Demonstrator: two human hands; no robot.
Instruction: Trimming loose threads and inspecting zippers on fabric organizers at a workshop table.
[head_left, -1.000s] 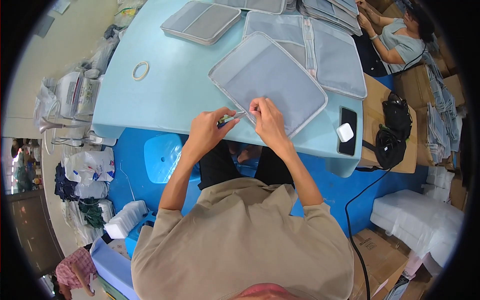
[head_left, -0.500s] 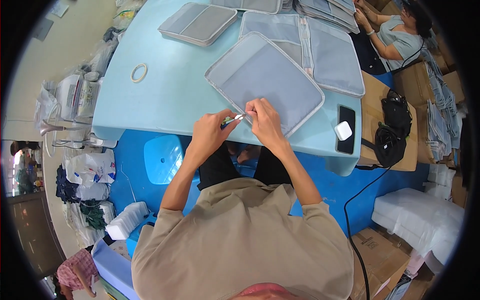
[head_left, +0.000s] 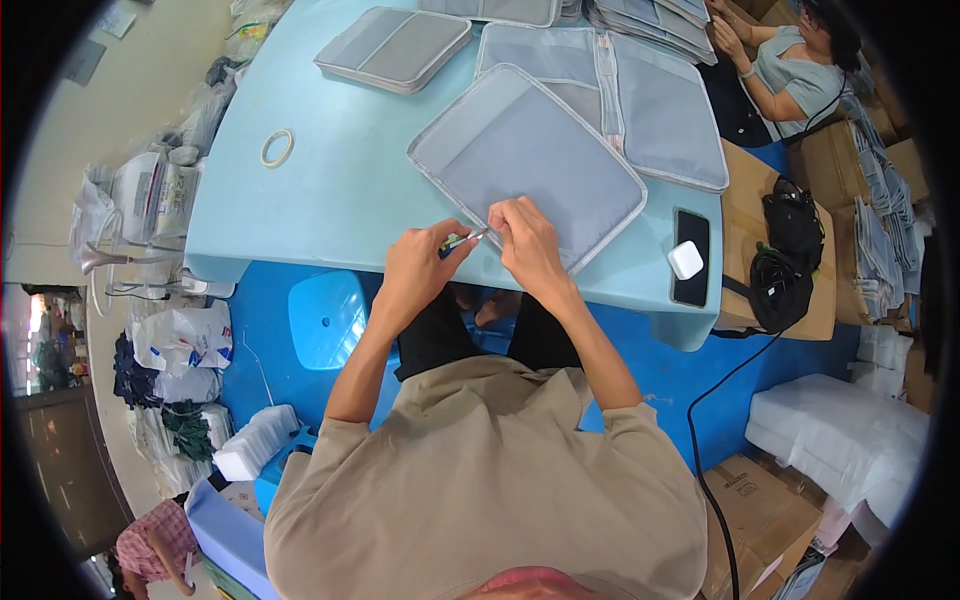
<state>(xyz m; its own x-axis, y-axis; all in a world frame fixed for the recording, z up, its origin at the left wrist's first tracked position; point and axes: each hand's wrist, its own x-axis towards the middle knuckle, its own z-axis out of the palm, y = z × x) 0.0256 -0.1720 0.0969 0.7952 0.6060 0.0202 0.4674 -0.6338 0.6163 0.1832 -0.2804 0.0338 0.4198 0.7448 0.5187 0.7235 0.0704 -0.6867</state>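
Observation:
A flat grey zip pouch (head_left: pixel 540 150) with a pale mesh-like face and light piped edge lies tilted on the table before me. At its near-left edge, my right hand (head_left: pixel 530 250) is closed in a pinch on the pouch's edge; the fingertips hide exactly what they grip. My left hand (head_left: pixel 415 265) is closed around a small slim tool (head_left: pixel 462 240) with a metallic tip and a yellow-green part. That tip points right and meets the right fingertips at the edge. Beneath the pouch's far side lies an opened-out grey pouch (head_left: pixel 665 115).
The table (head_left: pixel 310 200) has a pale blue cover. On it are a tape roll (head_left: pixel 277 148), a stacked grey pouch (head_left: pixel 395 50), and a phone (head_left: pixel 692 225) under a white case (head_left: pixel 686 260). A co-worker (head_left: pixel 795 75) sits far right. A blue stool (head_left: pixel 328 318) stands left.
Both hands stay at the pouch's edge with almost no shift. The tool in my left hand has turned slightly, and its tip shows less white. The whole view has drifted a little.

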